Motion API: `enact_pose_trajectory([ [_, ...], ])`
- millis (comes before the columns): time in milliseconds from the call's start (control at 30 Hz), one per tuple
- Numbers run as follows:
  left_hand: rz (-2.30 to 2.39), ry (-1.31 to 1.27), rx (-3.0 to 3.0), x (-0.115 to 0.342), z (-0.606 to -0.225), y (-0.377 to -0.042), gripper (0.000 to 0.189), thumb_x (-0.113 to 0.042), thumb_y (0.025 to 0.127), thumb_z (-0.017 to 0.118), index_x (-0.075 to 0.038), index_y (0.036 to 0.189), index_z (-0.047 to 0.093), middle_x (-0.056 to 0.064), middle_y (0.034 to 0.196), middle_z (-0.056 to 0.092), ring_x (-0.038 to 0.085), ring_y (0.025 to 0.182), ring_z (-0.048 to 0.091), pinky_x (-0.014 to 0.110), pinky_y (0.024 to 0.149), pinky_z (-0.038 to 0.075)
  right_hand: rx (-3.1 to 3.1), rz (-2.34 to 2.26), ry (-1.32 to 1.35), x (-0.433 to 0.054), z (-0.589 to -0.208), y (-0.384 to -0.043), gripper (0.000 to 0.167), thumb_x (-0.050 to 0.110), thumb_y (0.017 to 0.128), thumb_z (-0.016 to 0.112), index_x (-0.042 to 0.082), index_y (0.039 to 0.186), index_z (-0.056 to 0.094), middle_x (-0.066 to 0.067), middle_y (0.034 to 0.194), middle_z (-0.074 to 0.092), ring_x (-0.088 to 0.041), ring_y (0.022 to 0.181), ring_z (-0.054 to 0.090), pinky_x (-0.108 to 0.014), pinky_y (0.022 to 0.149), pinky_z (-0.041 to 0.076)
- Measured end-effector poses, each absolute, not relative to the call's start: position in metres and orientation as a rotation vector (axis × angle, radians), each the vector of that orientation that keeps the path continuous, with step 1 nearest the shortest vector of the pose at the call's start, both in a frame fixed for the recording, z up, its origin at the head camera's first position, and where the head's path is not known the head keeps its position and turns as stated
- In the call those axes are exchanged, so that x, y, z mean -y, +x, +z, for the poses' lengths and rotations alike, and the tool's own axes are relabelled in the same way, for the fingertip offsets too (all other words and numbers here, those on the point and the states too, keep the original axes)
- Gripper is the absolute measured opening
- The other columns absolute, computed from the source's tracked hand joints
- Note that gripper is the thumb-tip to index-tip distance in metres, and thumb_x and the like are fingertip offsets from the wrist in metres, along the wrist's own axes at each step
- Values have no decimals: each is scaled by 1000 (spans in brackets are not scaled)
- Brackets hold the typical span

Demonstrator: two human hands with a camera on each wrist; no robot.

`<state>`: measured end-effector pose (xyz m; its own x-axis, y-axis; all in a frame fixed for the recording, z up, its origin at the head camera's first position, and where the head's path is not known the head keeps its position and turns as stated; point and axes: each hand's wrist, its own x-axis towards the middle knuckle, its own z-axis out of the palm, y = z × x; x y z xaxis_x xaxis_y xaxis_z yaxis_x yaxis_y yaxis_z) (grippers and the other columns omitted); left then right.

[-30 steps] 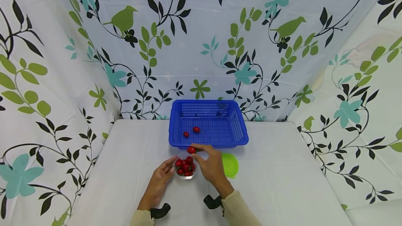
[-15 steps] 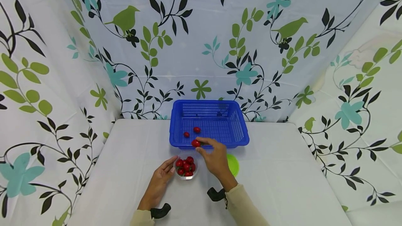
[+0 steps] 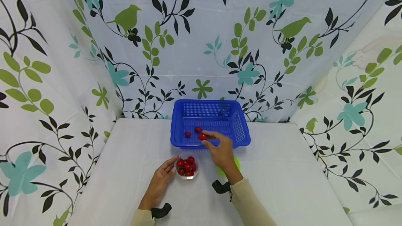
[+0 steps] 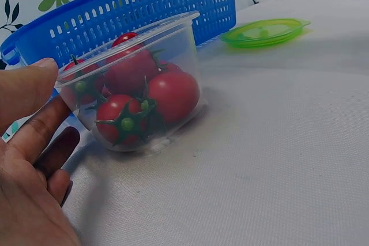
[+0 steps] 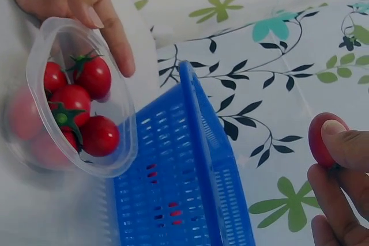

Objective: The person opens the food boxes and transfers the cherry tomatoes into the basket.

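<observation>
My right hand (image 3: 223, 151) pinches a cherry tomato (image 3: 202, 136) between thumb and fingertips, over the front part of the blue plastic basket (image 3: 242, 137). In the right wrist view that tomato (image 5: 324, 139) appears beyond the basket's rim. Two more tomatoes, one farther back (image 3: 198, 129) and one to the left (image 3: 187, 134), lie on the basket floor. My left hand (image 3: 161, 178) rests at the left side of a clear plastic tub (image 3: 188, 178), its fingers loosely extended and the thumb at the rim. Several red tomatoes (image 4: 173, 95) with green stems fill the tub.
A bright green lid (image 4: 265, 33) lies on the white-covered table (image 3: 282, 170), partly hidden behind my right hand in the head view. The basket stands near the back edge, before a curtain (image 3: 194, 44) printed with leaves and birds.
My right hand has moved from above the tub forward and right, carrying the tomato over the basket. My left hand has stayed beside the tub.
</observation>
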<state>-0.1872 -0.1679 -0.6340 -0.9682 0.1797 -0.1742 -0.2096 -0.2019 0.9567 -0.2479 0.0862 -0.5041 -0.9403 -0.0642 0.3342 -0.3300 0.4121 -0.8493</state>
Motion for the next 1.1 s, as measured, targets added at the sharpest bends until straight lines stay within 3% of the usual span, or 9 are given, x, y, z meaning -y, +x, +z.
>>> enact_pose_trajectory([
  [233, 2251, -20, -1810, 169, -635, -187, 53, -20, 109, 60, -19, 160, 46, 0, 170, 42, 22, 164, 23, 32, 130, 25, 2455, 1538, 296, -92, -497, -254, 34, 16, 92, 83, 20, 126, 79, 2, 121, 80, -21, 114, 71, -49, 108, 57],
  [467, 2250, -34, -1816, 169, -634, -187, 54, -24, 108, 63, -20, 160, 47, -1, 169, 43, 22, 164, 25, 37, 131, 24, 2459, 1549, 285, -96, -492, -259, 34, 15, 93, 83, 22, 126, 79, 2, 120, 79, -22, 114, 70, -49, 108, 56],
  [733, 2250, -18, -1813, 170, -636, -187, 55, -25, 108, 63, -20, 160, 46, -1, 169, 43, 22, 164, 23, 33, 130, 26, 2471, 1505, 294, -100, -487, -269, 33, 17, 94, 82, 19, 127, 79, 0, 120, 80, -22, 113, 71, -49, 107, 57],
  [1100, 2241, -24, -1831, 169, -634, -185, 56, -26, 108, 63, -20, 160, 46, 0, 170, 42, 25, 165, 24, 15, 121, 35, 2462, 1492, 316, -108, -480, -280, 32, 17, 94, 82, 18, 126, 79, -1, 117, 80, -24, 114, 71, -53, 105, 56],
])
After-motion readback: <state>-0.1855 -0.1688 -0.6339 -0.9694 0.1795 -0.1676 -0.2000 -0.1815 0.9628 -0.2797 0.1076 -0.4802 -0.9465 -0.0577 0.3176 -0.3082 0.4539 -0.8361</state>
